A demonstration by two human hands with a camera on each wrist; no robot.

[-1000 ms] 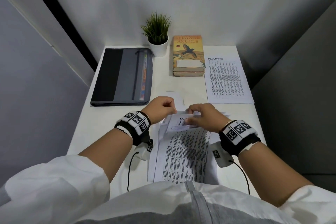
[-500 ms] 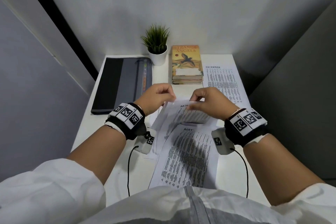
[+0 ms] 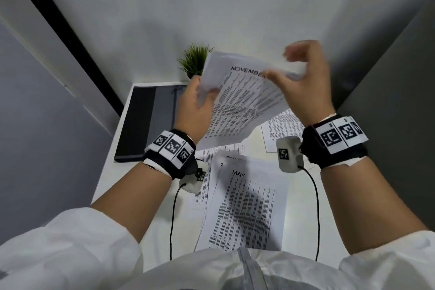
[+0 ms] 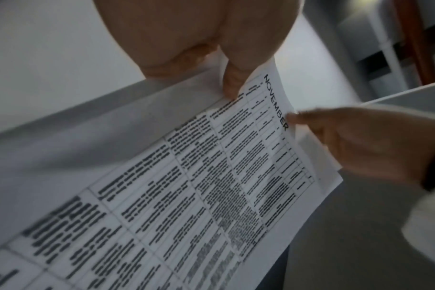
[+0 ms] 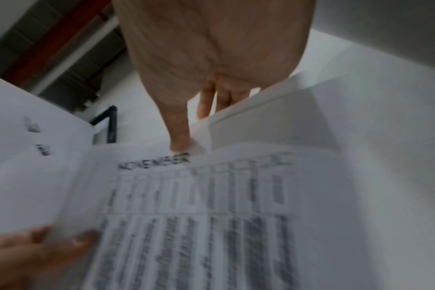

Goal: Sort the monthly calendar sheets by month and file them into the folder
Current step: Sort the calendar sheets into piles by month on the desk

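The NOVEMBER sheet is held above the counter, gripped by the left hand at 9 o'clock and pinched by the right hand at 2 o'clock, the folder lying closed at 10 o'clock. Sheets behind could be dragged along and misfiled, being stuck together.

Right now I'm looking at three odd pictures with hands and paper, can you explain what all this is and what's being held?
No machine here: a person wears cameras, one on the head and one on each wrist. The head view looks down at a white table; the wrist views look along each hand. The left hand holds a raised bundle of sheets with the NOVEMBER sheet in front, and the right hand pinches its top edge. On the table lie a MAY sheet over other sheets, and a closed dark folder. A small plant stands behind.
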